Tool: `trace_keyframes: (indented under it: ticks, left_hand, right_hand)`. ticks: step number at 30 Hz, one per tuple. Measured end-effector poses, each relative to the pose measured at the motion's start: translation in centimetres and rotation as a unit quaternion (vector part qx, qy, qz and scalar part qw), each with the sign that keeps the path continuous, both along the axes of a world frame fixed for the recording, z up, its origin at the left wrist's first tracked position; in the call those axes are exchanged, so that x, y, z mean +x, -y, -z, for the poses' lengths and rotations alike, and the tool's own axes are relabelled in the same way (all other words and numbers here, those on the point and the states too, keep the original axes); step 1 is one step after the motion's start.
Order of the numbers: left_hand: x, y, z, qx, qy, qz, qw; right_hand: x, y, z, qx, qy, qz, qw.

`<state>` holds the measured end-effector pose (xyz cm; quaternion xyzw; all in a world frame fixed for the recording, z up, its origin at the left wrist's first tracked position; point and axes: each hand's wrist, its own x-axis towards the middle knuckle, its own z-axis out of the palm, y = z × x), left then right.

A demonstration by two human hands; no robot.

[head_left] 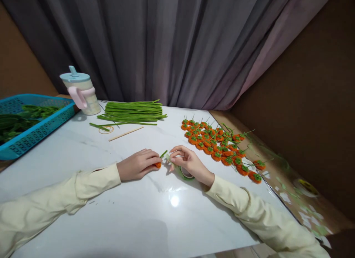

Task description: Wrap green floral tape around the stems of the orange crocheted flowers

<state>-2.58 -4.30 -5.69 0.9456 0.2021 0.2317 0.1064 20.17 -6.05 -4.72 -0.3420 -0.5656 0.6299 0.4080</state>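
My left hand (141, 163) is closed around a small orange piece (158, 165), mostly hidden by the fingers. A short green stem (164, 153) sticks up from it. Just to the right, my right hand (190, 162) pinches a pale green strip (168, 158), which looks like tape. Beneath that hand lies a roll of green tape (187, 173), partly covered by the palm. Many fuzzy orange pumpkin-like ornaments (216, 156) with green tops and thin wire ends stand in rows at the right.
A bundle of green fuzzy stems (130, 111) lies at the back of the white table (124, 221). Near it are a wooden stick (126, 134) and a rubber band (106, 130). A lidded cup (90, 102) and blue basket (41, 134) stand left. Scraps (307, 217) litter the right side.
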Motion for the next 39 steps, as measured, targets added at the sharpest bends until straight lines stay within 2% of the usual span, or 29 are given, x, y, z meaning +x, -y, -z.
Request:
trace_keyframes:
  ticks: [7, 12, 17, 22, 26, 29, 35, 39]
  left_hand:
    - [0.0, 0.0, 0.2, -0.032, 0.012, 0.011, 0.999]
    - [0.0, 0.0, 0.4, -0.046, 0.034, -0.013, 0.998]
    - [-0.4, -0.2, 0.8, 0.041, 0.032, 0.011, 0.999]
    - [-0.7, -0.3, 0.9, 0.138, -0.020, -0.008, 0.990]
    - [-0.7, -0.1, 0.7, 0.182, -0.022, -0.004, 0.983]
    - [-0.5, 0.0, 0.7, 0.168, -0.003, 0.004, 0.986]
    - [-0.2, 0.3, 1.0, 0.042, 0.051, -0.007, 0.998]
    - [-0.1, 0.4, 0.9, 0.035, 0.053, -0.005, 0.998]
  right_hand:
    - [0.0, 0.1, 0.2, 0.023, 0.004, -0.003, 1.000]
    - [-0.2, 0.3, 0.6, 0.037, 0.024, -0.026, 0.999]
    - [-0.4, 0.4, 0.4, 0.031, 0.035, -0.011, 0.999]
    - [-0.7, 0.4, 0.0, 0.023, 0.058, 0.022, 0.998]
    - [-0.8, 0.3, 0.0, 0.007, 0.035, 0.041, 0.999]
    - [-0.8, 0.3, 0.2, -0.024, 0.004, 0.051, 0.998]
    - [-1.1, 0.6, 0.3, -0.036, 0.013, 0.056, 0.998]
    - [-1.3, 0.7, 0.3, -0.019, 0.019, 0.063, 0.998]
